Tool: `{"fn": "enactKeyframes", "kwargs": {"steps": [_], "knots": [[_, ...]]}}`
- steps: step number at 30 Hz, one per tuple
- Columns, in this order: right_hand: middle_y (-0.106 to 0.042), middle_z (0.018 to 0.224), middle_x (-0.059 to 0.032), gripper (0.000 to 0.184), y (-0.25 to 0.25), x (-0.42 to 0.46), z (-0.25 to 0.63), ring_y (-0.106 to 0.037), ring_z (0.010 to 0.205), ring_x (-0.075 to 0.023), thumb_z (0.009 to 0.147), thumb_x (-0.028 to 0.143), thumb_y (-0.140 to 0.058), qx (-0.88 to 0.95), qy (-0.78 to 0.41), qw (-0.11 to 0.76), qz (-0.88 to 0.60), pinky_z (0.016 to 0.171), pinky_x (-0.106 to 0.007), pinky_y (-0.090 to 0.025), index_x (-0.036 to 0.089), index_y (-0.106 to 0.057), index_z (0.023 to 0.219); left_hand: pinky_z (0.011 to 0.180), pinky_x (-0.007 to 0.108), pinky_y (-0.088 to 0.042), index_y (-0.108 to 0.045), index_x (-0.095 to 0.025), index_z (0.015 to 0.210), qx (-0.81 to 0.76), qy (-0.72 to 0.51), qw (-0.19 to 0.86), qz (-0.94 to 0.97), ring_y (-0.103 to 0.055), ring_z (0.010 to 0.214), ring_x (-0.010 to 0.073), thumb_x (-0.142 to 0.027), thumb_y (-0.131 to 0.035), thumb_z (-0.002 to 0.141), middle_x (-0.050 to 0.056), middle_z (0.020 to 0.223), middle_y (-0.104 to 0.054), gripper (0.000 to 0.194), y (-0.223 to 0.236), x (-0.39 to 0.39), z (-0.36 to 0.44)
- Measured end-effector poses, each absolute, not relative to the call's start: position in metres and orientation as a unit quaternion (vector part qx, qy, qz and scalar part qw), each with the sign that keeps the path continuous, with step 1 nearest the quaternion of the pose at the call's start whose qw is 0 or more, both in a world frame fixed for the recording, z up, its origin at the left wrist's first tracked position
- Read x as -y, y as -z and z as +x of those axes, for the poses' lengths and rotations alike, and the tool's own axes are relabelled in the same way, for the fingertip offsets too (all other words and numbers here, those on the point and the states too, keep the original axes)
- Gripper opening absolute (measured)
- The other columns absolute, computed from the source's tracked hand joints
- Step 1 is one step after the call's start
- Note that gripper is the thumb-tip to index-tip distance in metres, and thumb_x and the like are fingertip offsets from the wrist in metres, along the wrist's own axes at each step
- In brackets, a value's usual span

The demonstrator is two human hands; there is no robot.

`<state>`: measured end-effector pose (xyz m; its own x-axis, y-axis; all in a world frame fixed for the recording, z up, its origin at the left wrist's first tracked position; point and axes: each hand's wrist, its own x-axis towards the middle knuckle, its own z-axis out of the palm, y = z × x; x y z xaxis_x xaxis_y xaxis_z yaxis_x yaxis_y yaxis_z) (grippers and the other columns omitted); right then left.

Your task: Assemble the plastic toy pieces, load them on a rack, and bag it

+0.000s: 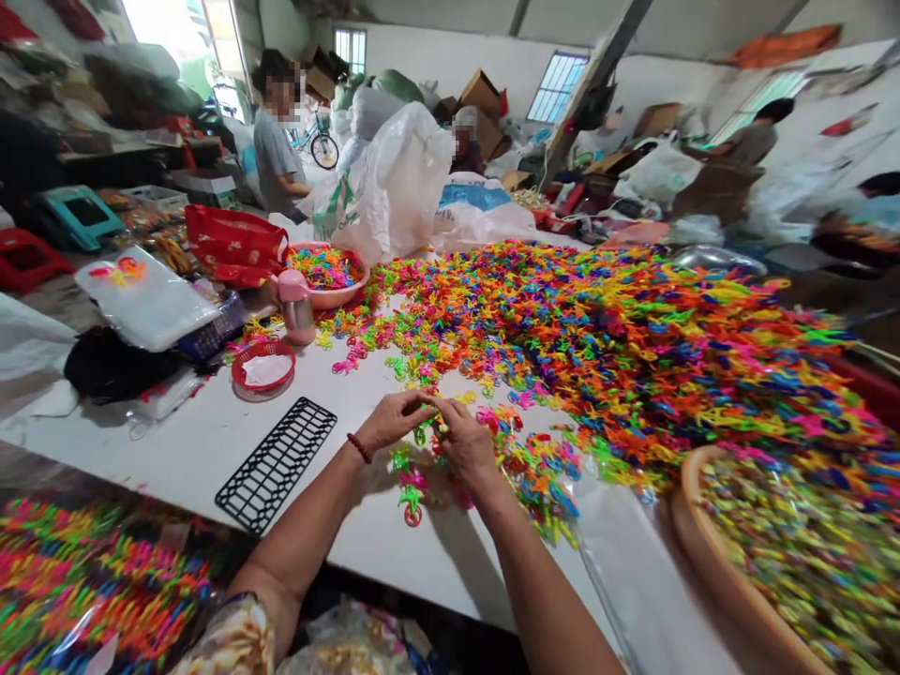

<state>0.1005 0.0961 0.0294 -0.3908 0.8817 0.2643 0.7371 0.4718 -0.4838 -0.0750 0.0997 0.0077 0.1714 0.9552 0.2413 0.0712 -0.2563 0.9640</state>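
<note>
From the head view, the only one, I watch two bare hands meet low over the white tabletop (394, 558), just short of a great heap of coloured plastic pieces (577, 319). The left hand (394, 420), with a dark red bracelet (360, 448) at its wrist, has its fingers drawn narrow, and a small green piece (420, 435) shows beneath them, apparently pinched there. The right hand (470, 448) comes in against it, fingertips curled to the same spot; they cover so much that I can't tell what they grip. Just under the hands lies a piece with a red ring (412, 514), and more loose bits sit close by the right wrist. A black grid tray (277, 461) lies beside the left forearm, not touching the hands. To my eye the trouble would be slipping: something so small, held at the very tips, could spring out if the pinch loosens, and among so many bright look-alikes it would be hard to find. The heap slopes down towards the right forearm, so a careless elbow could drag strays across the work. Over on the right, the tub (696, 534) of small yellowish-green bits stands near the heap's edge; if that heap slid, I'd expect colours to tumble in and mix the two lots.
</note>
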Motion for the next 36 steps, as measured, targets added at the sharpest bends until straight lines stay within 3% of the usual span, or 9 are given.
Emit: {"fn": "enactKeyframes", "kwargs": {"steps": [5,10,12,15,18,23,27,32,36], "knots": [[-0.070,0.109,-0.0085,0.043,-0.020,-0.067,0.094,-0.066,0.087,-0.0211,0.085,0.027,-0.057,0.729,-0.296,0.364,-0.498,0.082,-0.037,-0.055,0.023,-0.063,0.127,0.070,0.023,-0.045,-0.069,-0.016,0.094,-0.416,-0.513,0.550,0.510,-0.057,0.076,0.0127,-0.035,-0.068,0.079,0.003,0.087,-0.067,0.023,-0.003,-0.055,-0.073],[-0.069,0.099,-0.0052,0.061,-0.008,-0.021,0.085,-0.056,0.057,-0.0113,0.082,0.053,-0.063,0.511,-0.569,0.424,-0.485,0.055,-0.028,-0.054,0.023,-0.054,0.134,0.077,0.025,-0.047,-0.068,-0.017,0.084,-0.440,-0.570,0.559,0.412,-0.059,0.081,0.0142,-0.025,-0.074,0.070,0.003,0.085,-0.066,0.017,0.008,-0.015,-0.085],[-0.069,0.094,-0.0040,0.065,-0.004,-0.004,0.083,-0.052,0.051,-0.0091,0.080,0.058,-0.064,0.468,-0.620,0.420,-0.470,0.046,-0.024,-0.048,0.023,-0.051,0.133,0.076,0.025,-0.048,-0.070,-0.018,0.081,-0.462,-0.581,0.523,0.419,-0.059,0.086,0.0145,-0.024,-0.072,0.072,0.005,0.098,-0.065,0.011,0.009,-0.002,-0.090],[-0.066,0.078,-0.0006,0.057,0.003,0.016,0.084,-0.048,0.049,-0.0086,0.080,0.060,-0.063,0.467,-0.634,0.399,-0.469,0.041,-0.019,-0.037,0.021,-0.056,0.122,0.072,0.023,-0.048,-0.072,-0.019,0.079,-0.487,-0.592,0.467,0.440,-0.058,0.093,0.0154,-0.024,-0.072,0.072,0.006,0.112,-0.060,0.009,0.013,0.013,-0.094],[-0.064,0.072,0.0000,0.049,0.008,0.029,0.089,-0.048,0.050,-0.0092,0.083,0.058,-0.060,0.514,-0.620,0.374,-0.459,0.043,-0.020,-0.036,0.020,-0.063,0.113,0.065,0.022,-0.048,-0.073,-0.019,0.080,-0.491,-0.594,0.467,0.433,-0.057,0.084,0.0136,-0.026,-0.070,0.073,0.006,0.105,-0.061,0.011,0.020,0.026,-0.096],[-0.072,0.095,-0.0048,0.043,0.012,0.045,0.090,-0.067,0.081,-0.0183,0.085,0.049,-0.060,0.593,-0.554,0.361,-0.460,0.069,-0.029,-0.055,0.022,-0.069,0.117,0.080,0.031,-0.054,-0.071,-0.015,0.078,-0.439,-0.576,0.567,0.393,-0.061,0.090,0.0180,-0.033,-0.067,0.076,0.009,0.105,-0.063,0.018,0.026,0.046,-0.089],[-0.072,0.112,-0.0063,0.036,0.019,0.048,0.080,-0.066,0.108,-0.0244,0.085,0.044,-0.060,0.614,-0.521,0.384,-0.451,0.090,-0.037,-0.054,0.025,-0.072,0.113,0.082,0.032,-0.053,-0.069,-0.015,0.078,-0.450,-0.556,0.585,0.381,-0.062,0.085,0.0172,-0.047,-0.062,0.084,0.010,0.097,-0.064,0.034,0.030,0.049,-0.075],[-0.074,0.103,-0.0076,0.039,0.034,0.035,0.079,-0.069,0.090,-0.0223,0.085,0.047,-0.059,0.585,-0.514,0.395,-0.488,0.075,-0.033,-0.058,0.023,-0.072,0.112,0.075,0.026,-0.050,-0.063,-0.016,0.089,-0.530,-0.582,0.504,0.356,-0.060,0.076,0.0132,-0.044,-0.075,0.072,0.002,0.082,-0.064,0.035,0.045,0.046,-0.069],[-0.073,0.098,-0.0077,0.050,0.049,0.034,0.089,-0.069,0.081,-0.0195,0.082,0.055,-0.062,0.517,-0.570,0.399,-0.499,0.061,-0.027,-0.054,0.020,-0.066,0.119,0.067,0.023,-0.047,-0.062,-0.017,0.093,-0.599,-0.550,0.398,0.424,-0.057,0.074,0.0123,-0.037,-0.068,0.080,0.002,0.085,-0.061,0.024,0.053,0.055,-0.077]]}}
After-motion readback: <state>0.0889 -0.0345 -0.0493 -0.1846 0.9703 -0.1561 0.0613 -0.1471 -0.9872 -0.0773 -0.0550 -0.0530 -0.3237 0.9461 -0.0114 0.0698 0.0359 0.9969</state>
